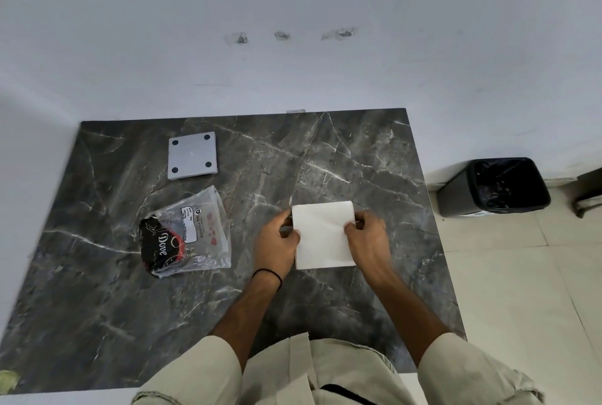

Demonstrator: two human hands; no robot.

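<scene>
A white folded tissue stack (322, 235) lies flat on the dark marble table (374, 170), right of centre. My left hand (277, 241) grips its left edge, thumb on top. My right hand (366, 235) pinches its right edge near the far corner. Both forearms reach in from the bottom of the view.
A clear plastic bag (195, 232) with a black Dove packet (159, 245) inside lies to the left of my hands. Further back sits a grey square plate (193, 155) with dark corner dots. A black bin (501, 186) stands on the tiled floor at the right. A white wall backs the table.
</scene>
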